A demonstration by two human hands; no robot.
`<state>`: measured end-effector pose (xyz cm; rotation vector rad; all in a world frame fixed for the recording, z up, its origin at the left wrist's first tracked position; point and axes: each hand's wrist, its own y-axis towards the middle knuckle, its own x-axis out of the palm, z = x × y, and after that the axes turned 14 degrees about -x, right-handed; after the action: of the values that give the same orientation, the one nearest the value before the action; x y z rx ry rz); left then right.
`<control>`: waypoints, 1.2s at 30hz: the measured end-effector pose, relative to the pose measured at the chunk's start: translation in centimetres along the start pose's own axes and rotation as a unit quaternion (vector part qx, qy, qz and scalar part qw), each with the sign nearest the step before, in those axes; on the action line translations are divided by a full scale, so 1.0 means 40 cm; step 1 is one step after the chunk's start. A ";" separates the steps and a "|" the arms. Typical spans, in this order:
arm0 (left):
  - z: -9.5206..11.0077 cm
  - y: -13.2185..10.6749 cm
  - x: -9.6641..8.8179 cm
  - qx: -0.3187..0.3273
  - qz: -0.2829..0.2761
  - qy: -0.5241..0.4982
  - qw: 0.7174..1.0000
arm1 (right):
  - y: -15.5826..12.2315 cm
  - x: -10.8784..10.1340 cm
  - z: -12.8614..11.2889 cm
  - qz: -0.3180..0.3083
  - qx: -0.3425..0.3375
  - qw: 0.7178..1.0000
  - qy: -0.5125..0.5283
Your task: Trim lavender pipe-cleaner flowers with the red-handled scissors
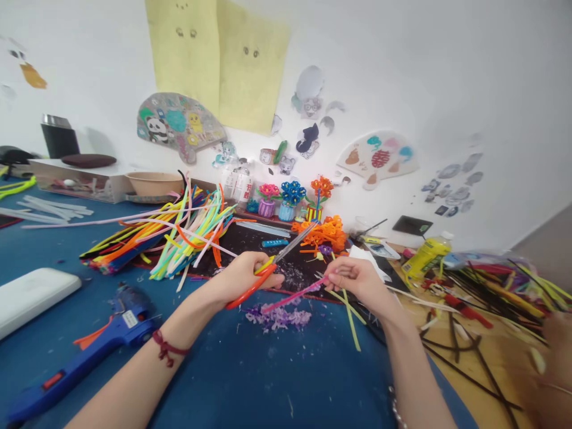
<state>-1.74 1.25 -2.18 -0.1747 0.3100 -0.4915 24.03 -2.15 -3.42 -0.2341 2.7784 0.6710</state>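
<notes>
My left hand point(245, 275) is closed around the handles of a pair of scissors point(255, 287) with orange and yellow grips; the blades point up and to the right. A pink pipe cleaner point(297, 295) is pinched in the fingers of my right hand point(353, 279), its free end slanting down to the left. Below it, a heap of purple fuzzy clippings point(279, 317) lies on the blue tabletop. Pale green stems point(351, 322) lie just under my right hand. Beyond the hands is a pile of curled orange pipe cleaners point(328, 231).
A blue glue gun point(96, 357) and a white case point(38, 298) lie at left. Bundles of coloured pipe cleaners point(192, 232) stand behind them. Small potted pipe-cleaner flowers point(292, 193) line the wall. At right are a yellow bottle point(426, 256) and another person's hand point(557, 339).
</notes>
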 end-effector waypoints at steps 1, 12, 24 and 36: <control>0.003 0.000 0.010 0.007 0.000 -0.011 1.000 | 0.001 0.007 -0.007 -0.005 -0.006 1.000 0.000; 0.014 0.020 0.075 0.027 -0.065 -0.072 0.995 | 0.011 0.103 -0.039 -0.032 -0.014 0.996 0.083; 0.021 0.004 0.073 -0.011 -0.075 -0.053 0.996 | 0.007 0.068 -0.035 0.024 -0.005 0.995 0.100; 0.010 0.003 0.041 -0.022 -0.078 -0.024 0.996 | -0.013 -0.012 -0.041 0.047 0.034 0.996 0.075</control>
<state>-0.18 0.60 -2.23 -0.2544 0.2622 -0.6351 24.22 -3.32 -2.09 -0.1450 2.9653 0.6029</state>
